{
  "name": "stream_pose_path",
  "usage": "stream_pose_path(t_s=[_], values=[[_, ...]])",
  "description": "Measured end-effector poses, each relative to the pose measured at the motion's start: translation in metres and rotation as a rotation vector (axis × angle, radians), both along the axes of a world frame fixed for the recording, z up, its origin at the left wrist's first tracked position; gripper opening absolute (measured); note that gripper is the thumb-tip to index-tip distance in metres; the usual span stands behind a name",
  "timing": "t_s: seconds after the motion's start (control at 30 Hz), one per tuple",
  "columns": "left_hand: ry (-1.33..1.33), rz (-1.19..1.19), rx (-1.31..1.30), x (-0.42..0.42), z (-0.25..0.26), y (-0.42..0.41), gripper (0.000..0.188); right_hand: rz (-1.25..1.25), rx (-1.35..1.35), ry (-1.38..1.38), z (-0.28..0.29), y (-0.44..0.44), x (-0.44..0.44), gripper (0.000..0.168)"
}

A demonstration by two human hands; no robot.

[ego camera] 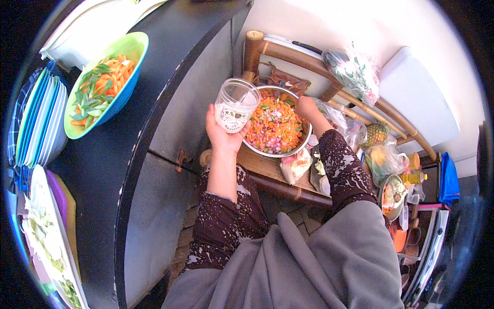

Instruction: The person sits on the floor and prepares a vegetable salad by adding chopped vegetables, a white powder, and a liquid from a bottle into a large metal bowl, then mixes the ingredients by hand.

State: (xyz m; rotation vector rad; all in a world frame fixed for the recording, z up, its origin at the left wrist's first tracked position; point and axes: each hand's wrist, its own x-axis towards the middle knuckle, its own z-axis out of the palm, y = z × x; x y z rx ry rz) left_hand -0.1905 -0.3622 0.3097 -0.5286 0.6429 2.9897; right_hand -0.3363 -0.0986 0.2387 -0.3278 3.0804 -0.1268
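Observation:
My left hand (pixel 227 135) holds a clear plastic jar (pixel 236 106) with white powder or grains in its lower part. The jar is tilted, and its rim overlaps the left edge of a round metal bowl (pixel 266 153). Diced carrot (pixel 287 119) fills the bowl, along with chopped purple onion (pixel 273 145) and green pieces. Over the bowl's right rim is my right hand (pixel 307 108), its fingers curled; whether something is between them is hidden. The bowl stands on a bamboo bench (pixel 258 166). A printed plastic packet (pixel 296 166) lies just below it.
On the dark counter (pixel 112 177) at left are a green-blue bowl (pixel 135 83) of cut carrot and greens, stacked plates (pixel 42 119) and a tray of shredded vegetable (pixel 42 231). Plastic bags (pixel 386 158), a pineapple (pixel 376 133), an oil bottle (pixel 413 178) and another bowl (pixel 393 214) are at right.

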Motion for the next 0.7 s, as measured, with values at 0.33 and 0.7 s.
stream_pose_path(t_s=[0.33, 0.7], values=[[-0.024, 0.026, -0.016, 0.001, 0.006, 0.006, 0.051, 0.060, 0.083, -0.102, 0.006, -0.022, 0.041, 0.019], [-0.003, 0.014, -0.020, -0.001, 0.006, 0.006, 0.050, 0.132, -0.001, -0.204, -0.023, -0.014, 0.021, 0.017]])
